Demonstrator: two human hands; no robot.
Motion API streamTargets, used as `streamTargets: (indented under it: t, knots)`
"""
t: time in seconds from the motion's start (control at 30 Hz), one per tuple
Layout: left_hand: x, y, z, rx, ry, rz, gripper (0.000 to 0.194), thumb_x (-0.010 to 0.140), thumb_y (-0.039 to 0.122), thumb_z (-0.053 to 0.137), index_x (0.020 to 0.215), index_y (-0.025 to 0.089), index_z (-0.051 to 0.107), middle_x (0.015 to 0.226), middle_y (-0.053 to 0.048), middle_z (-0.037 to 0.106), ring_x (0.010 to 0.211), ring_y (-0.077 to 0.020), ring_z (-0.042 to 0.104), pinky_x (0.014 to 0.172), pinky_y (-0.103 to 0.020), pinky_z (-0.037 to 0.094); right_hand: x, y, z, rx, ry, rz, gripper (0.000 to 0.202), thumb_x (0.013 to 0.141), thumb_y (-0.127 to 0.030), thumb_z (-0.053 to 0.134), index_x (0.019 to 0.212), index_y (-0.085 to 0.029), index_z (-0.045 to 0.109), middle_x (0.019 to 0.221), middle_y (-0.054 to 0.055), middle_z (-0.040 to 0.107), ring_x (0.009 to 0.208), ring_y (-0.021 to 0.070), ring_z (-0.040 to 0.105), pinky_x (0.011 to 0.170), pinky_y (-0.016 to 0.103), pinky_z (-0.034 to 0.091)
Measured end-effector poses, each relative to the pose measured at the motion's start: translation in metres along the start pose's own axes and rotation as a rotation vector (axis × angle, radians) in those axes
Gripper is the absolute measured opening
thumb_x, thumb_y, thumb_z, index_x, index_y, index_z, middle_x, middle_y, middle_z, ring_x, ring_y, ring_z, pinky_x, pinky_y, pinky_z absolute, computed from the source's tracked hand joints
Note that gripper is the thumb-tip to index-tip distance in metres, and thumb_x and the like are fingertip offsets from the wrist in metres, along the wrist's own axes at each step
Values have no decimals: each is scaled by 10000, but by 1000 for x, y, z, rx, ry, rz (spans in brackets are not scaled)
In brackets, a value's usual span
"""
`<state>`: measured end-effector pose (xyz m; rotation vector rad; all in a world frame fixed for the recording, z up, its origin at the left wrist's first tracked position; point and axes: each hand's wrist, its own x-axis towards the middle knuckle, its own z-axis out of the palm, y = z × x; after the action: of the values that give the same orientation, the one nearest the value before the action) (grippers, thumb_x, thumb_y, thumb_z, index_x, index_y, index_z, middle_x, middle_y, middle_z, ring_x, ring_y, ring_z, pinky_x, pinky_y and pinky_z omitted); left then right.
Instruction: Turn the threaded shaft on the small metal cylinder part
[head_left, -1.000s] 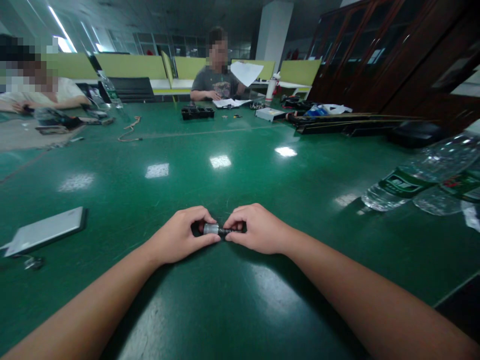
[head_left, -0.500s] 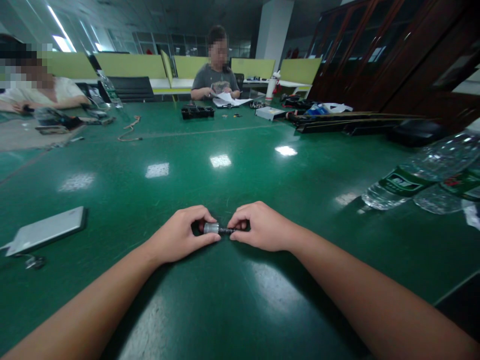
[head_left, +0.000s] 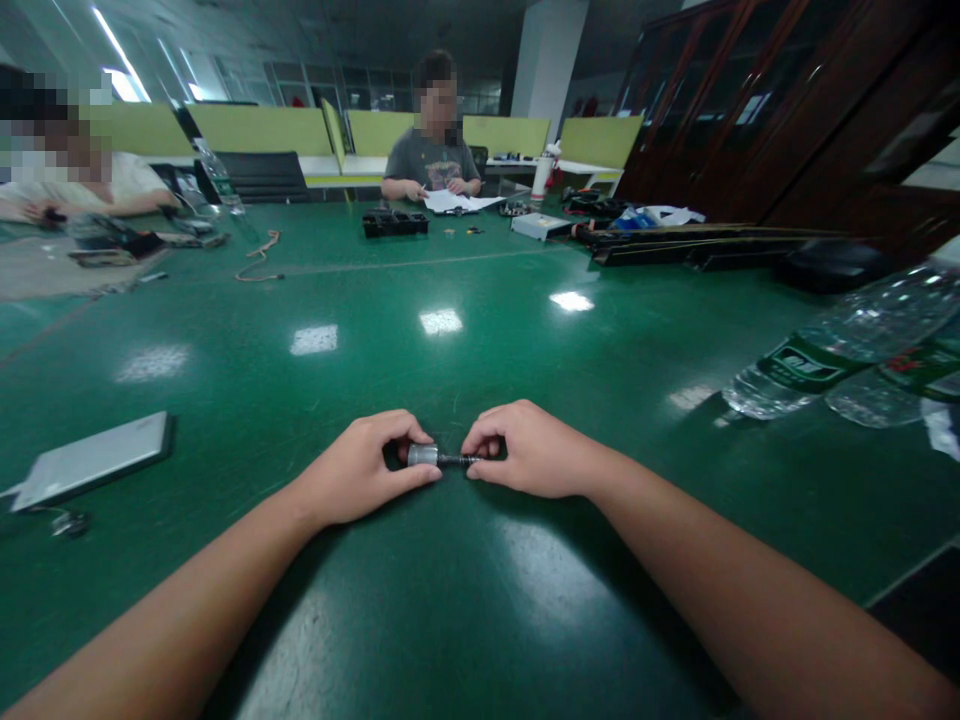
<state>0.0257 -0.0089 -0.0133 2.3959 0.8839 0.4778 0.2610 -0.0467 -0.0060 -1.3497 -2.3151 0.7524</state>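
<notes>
Near the middle of the green table (head_left: 420,350), my left hand (head_left: 379,465) grips a small silver cylinder (head_left: 424,455) between thumb and fingers. A thin dark threaded shaft (head_left: 452,461) sticks out of the cylinder's right side. The thumb and fingers of my right hand (head_left: 517,450) pinch the right end of this shaft. Cylinder and shaft lie in one line, low over the table top. The shaft's far tip is hidden by my right fingers.
A silver slab-like device (head_left: 97,460) with a cable lies at the left. Water bottles (head_left: 810,360) stand at the right. Farther back are a black tray (head_left: 395,223), a string (head_left: 260,257), dark strips (head_left: 675,245) and two seated people, one with papers (head_left: 457,202).
My right hand has shifted slightly to the right along the shaft, so more of it shows. The left hand stays put. The far person's hands and papers have lowered.
</notes>
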Motion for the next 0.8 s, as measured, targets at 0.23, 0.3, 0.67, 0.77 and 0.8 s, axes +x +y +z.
streamTargets:
  t: [0.23,0.3,0.67,0.77,0.8]
  knots:
    - [-1,-1,0,-11,-4,3,244,833,402,689,912,176,642,878,-37,669,796,-184,617,740,-296,471,-1,2,-1,18,-15,-3,109,763,-183,707,865,-160,739,774,15,679,697,115,590,638,227,412]
    - [-1,-1,0,-9,-3,9,246,832,407,690,912,179,643,877,-36,670,796,-184,618,740,-296,471,-1,3,-2,25,-18,1,111,761,-183,708,865,-162,739,774,16,680,696,117,590,636,227,413]
    - [0,-2,0,-6,4,13,239,829,405,687,922,187,654,874,-35,678,785,-181,622,733,-293,480,-2,6,-7,37,-58,32,130,749,-190,727,877,-175,747,789,19,698,708,126,608,651,236,432]
    - [-1,-2,0,-5,0,11,238,830,403,687,930,189,657,875,-34,679,782,-181,621,728,-292,478,-3,6,-9,38,-69,48,138,749,-193,728,883,-177,751,787,19,701,705,127,612,645,236,436]
    - [-1,-2,0,-5,0,10,241,829,405,689,932,189,658,879,-35,678,785,-181,621,729,-293,477,-3,7,-9,36,-71,53,138,749,-195,728,884,-177,753,787,20,702,704,127,613,643,236,437]
